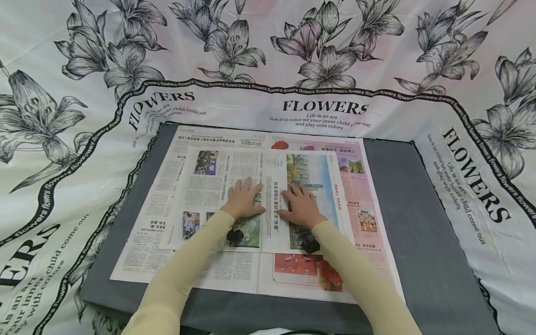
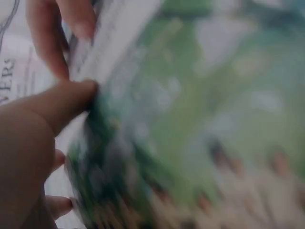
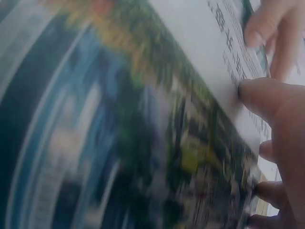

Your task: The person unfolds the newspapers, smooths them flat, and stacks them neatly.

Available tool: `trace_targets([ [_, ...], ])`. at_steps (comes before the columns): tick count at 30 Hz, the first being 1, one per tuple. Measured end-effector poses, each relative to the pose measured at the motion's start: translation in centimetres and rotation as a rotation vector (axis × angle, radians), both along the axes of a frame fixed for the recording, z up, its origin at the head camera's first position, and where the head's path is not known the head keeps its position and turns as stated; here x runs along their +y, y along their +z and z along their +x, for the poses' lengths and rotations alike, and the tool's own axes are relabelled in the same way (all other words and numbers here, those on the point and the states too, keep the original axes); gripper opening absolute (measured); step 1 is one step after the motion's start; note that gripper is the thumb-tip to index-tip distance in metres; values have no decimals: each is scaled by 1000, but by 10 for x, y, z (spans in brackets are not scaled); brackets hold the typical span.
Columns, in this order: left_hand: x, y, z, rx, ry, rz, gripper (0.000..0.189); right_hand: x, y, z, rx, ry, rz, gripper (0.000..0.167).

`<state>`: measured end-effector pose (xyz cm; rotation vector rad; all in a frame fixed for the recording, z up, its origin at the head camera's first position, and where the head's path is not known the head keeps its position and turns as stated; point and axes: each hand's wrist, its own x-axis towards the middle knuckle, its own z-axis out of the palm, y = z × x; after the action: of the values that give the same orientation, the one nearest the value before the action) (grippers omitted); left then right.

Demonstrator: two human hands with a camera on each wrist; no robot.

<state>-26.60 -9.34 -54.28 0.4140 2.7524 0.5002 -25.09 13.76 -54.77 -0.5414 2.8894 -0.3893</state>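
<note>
A smaller newspaper sheet (image 1: 244, 163) lies spread on top of a larger newspaper (image 1: 138, 260). My left hand (image 1: 243, 201) rests on the smaller sheet left of its middle strip, fingers spread. On the other side of the strip, my right hand (image 1: 302, 207) touches the same sheet, fingers extended over a city picture. Both thumbs point inward toward each other. In the left wrist view the left thumb (image 2: 71, 102) meets the page beside a blurred green picture (image 2: 186, 95). The right wrist view has the right thumb (image 3: 262, 95) against the page near printed characters.
Both papers lie on a dark grey tabletop (image 1: 418, 232), which shows on the left, right and front. White cloth (image 1: 251, 109) with flower drawings and lettering surrounds the table at the back and sides. A pink page (image 1: 368, 195) of the larger newspaper shows at right.
</note>
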Motion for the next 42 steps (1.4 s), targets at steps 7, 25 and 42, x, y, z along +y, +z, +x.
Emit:
trace_targets([
  [7, -29, -8, -2, 14, 43, 19, 89, 24, 2, 6, -11, -17, -26, 72],
  [25, -116, -7, -11, 14, 217, 28, 95, 111, -5, 9, 48, -169, 11, 70],
  [42, -123, -3, -11, -20, 240, 48, 97, 144, -8, 20, 58, -205, -39, 71],
])
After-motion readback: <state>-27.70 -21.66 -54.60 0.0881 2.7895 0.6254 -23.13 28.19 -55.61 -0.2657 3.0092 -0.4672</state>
